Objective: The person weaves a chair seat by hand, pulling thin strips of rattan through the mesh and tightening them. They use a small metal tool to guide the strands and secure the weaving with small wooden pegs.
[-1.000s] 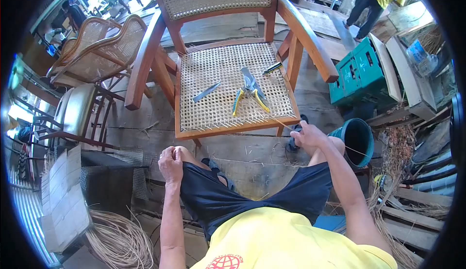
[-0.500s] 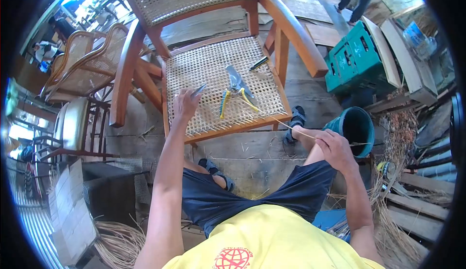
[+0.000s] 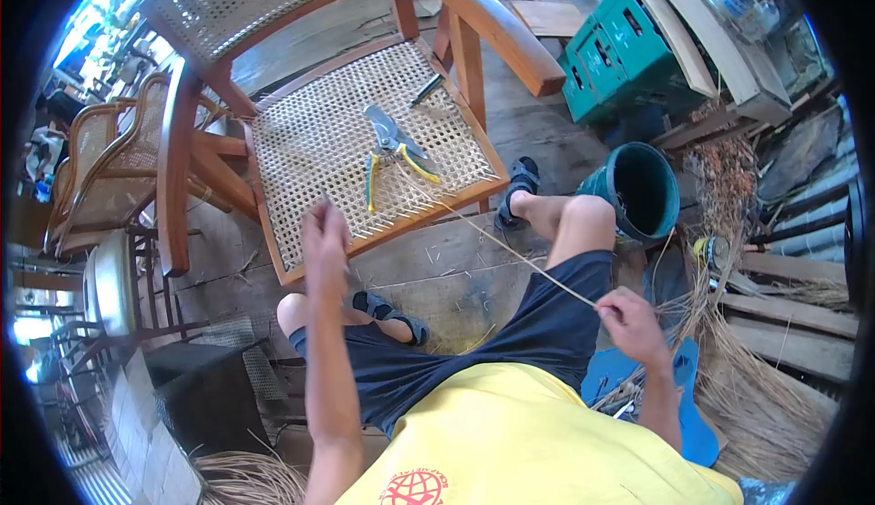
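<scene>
My right hand (image 3: 633, 325) is closed on the end of a thin cane strand (image 3: 515, 252). The strand stretches taut from the front rail of the woven cane seat (image 3: 319, 127) past my knee. My left hand (image 3: 325, 231) is closed at the seat's front left, slightly blurred, with a small pointed metal tool mostly hidden in its fingers. Yellow-handled pruning shears (image 3: 394, 145) lie spread on the seat. Behind them, by the right rail, rests a dark pen-like tool (image 3: 426, 90). Short cane ends stick up along the front rail.
The chair's wooden armrests (image 3: 492, 22) flank the seat. Green crates (image 3: 606, 54) and a dark green bucket (image 3: 643, 190) stand to the right. Loose cane strands (image 3: 729, 377) pile at lower right. Other cane chairs (image 3: 114, 163) are at left.
My right hand has moved down and back, drawing the strand tight over my leg. My left hand has come back from over the seat to its front edge. The view has shifted right.
</scene>
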`<state>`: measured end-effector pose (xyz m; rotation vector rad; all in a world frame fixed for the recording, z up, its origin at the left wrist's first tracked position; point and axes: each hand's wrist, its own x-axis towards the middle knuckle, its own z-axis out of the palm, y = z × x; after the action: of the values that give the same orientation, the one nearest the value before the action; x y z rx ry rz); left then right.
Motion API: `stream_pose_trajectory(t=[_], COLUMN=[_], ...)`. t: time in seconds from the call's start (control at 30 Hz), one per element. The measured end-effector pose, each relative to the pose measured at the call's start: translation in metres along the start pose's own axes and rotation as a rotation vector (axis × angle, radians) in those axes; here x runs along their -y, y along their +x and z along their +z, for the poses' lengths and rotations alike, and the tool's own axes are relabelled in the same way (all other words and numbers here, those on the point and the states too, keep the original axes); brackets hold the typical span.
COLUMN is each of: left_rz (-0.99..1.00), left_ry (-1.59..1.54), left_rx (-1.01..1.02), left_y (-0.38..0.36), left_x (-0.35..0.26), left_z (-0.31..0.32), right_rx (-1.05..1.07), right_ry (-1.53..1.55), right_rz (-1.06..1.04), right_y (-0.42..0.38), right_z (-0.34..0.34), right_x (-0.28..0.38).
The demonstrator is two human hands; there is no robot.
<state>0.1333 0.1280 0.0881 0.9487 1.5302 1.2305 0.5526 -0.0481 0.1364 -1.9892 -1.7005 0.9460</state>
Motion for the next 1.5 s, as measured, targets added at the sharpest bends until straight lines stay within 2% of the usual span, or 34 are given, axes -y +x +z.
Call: stream_pose_trajectory(t=[0.03, 0.07, 0.1, 0.13, 0.17, 0.2, 0.23, 0.3, 0.37, 0.5, 0.57, 0.63, 0.7, 0.8, 0.83, 0.9, 0.97, 1.03, 1.07, 1.13, 1.2, 1.23, 1.27, 1.3, 1.37, 1.4, 1.43, 1.5], left_rz=[0.017, 0.126, 0.143, 0.105, 0.185, 0.084, 0.086, 0.066, 0.118, 0.181, 0.138, 0.169, 0.199, 0.310, 0.309, 0.407, 0.359, 0.401, 0.335, 0.384, 0.533, 0.451, 0.367, 0.364, 0.275, 0.273, 0.319, 0.380], left_ry=[-0.017, 0.017, -0.039, 0.071, 0.187, 0.086, 0.077, 0.208, 0.366, 0.567, 0.521, 0.611, 0.693, 0.758, 0.761, 0.837, 0.792, 0.576, 0.490, 0.264, 0.069, 0.081, 0.093, 0.096, 0.087, 0.082, 0.207, 0.470], left_rx=[0.018, 0.143, 0.334, 0.492, 0.675, 0.778, 0.828, 0.837, 0.801, 0.618, 0.441, 0.429, 0.424, 0.360, 0.390, 0.413, 0.451, 0.573, 0.594, 0.605, 0.681, 0.801, 0.920, 0.924, 1.298, 1.309, 1.269, 1.195], left_y=[-0.030, -0.066, -0.099, -0.124, -0.139, -0.150, -0.157, -0.161, -0.157, -0.127, -0.114, -0.098, -0.090, -0.079, -0.072, -0.061, -0.059, -0.057, -0.058, -0.086, -0.131, -0.150, -0.162, -0.165, -0.169, -0.168, -0.165, -0.151], left_x=[0.009, 0.009, 0.022, 0.031, 0.013, 0.007, 0.013, 0.025, 0.023, 0.011, 0.017, 0.012, 0.005, 0.005, 0.007, 0.009, -0.003, -0.017, -0.023, -0.037, -0.061, -0.070, -0.076, -0.067, -0.036, -0.039, -0.045, -0.055], left_z=[0.015, 0.037, 0.051, 0.064, 0.077, 0.090, 0.095, 0.090, 0.061, 0.006, -0.018, -0.038, -0.042, -0.038, -0.036, -0.027, -0.010, 0.011, 0.020, 0.076, 0.154, 0.177, 0.194, 0.208, 0.227, 0.226, 0.219, 0.198], right_rx=[0.022, 0.025, 0.068, 0.121, 0.142, 0.167, 0.193, 0.247, 0.229, 0.160, 0.089, 0.036, -0.016, -0.097, -0.126, -0.187, -0.121, -0.287, -0.234, -0.203, -0.038, -0.038, 0.037, 0.111, 0.094, 0.079, 0.075, -0.140], right_ry=[0.016, 0.028, 0.069, 0.056, 0.070, 0.118, 0.137, 0.066, 0.048, 0.063, -0.014, -0.067, -0.048, -0.206, -0.262, -0.319, -0.413, -0.533, -0.487, -0.507, -0.351, -0.345, -0.211, -0.078, -0.114, -0.154, -0.156, -0.402], right_rz=[-0.090, -0.162, -0.206, -0.300, -0.350, -0.372, -0.398, -0.365, -0.360, -0.383, -0.357, -0.297, -0.210, -0.265, -0.324, -0.284, -0.272, -0.187, -0.150, -0.380, -0.460, -0.456, -0.471, -0.484, -0.436, -0.389, -0.376, -0.321], right_y=[0.003, 0.005, 0.007, 0.012, 0.015, 0.021, 0.026, 0.029, 0.023, 0.029, 0.033, 0.031, 0.022, 0.007, 0.002, -0.009, -0.021, -0.026, -0.023, -0.012, -0.007, -0.007, -0.007, -0.008, -0.012, -0.017, -0.022, -0.031], right_z=[0.014, 0.027, 0.036, 0.044, 0.048, 0.047, 0.042, 0.023, 0.003, -0.040, -0.064, -0.094, -0.123, -0.170, -0.187, -0.219, -0.250, -0.257, -0.249, -0.208, -0.171, -0.156, -0.142, -0.136, -0.145, -0.152, -0.159, -0.172], right_x=[0.005, 0.009, 0.022, 0.026, 0.033, 0.040, 0.045, 0.047, 0.041, 0.017, 0.004, 0.000, 0.003, 0.005, 0.005, 0.000, 0.008, 0.019, 0.011, -0.010, 0.003, 0.008, 0.012, 0.013, 0.009, 0.004, -0.008, -0.043])
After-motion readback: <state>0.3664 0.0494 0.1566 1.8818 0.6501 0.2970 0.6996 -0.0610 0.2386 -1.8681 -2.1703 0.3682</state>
